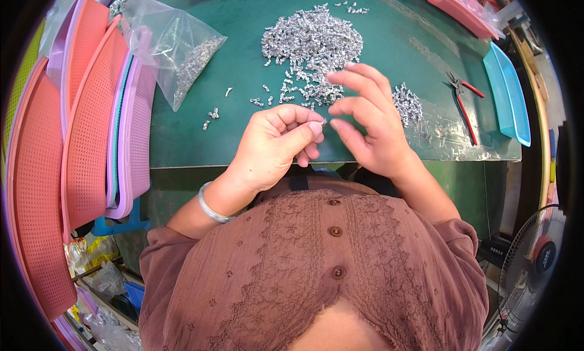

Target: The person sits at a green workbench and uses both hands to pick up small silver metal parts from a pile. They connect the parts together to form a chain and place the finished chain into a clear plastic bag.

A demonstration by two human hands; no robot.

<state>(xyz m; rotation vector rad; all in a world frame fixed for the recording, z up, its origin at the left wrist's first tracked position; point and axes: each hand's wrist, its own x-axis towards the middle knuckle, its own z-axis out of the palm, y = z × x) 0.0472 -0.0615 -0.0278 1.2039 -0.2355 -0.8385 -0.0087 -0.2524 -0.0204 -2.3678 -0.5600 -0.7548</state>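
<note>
My left hand (274,143) is closed in a pinch, with a small silvery metal piece (323,121) just showing past the thumb and fingertip. Close beside it, my right hand (380,132) is held with its fingers spread and curved, and nothing shows between them. Both hands hover at the near edge of the green table (201,144). Beyond them lies a large heap of small silvery metal pieces (313,38), thinning out toward my fingers. A smaller pile of similar pieces (407,104) sits right of my right hand.
Red-handled pliers (468,117) lie at the right, near a light blue plastic basket (510,98). Pink and purple perforated baskets (91,138) stand stacked at the left. A clear plastic bag (198,62) of small parts rests next to them. A fan (535,263) stands at the lower right.
</note>
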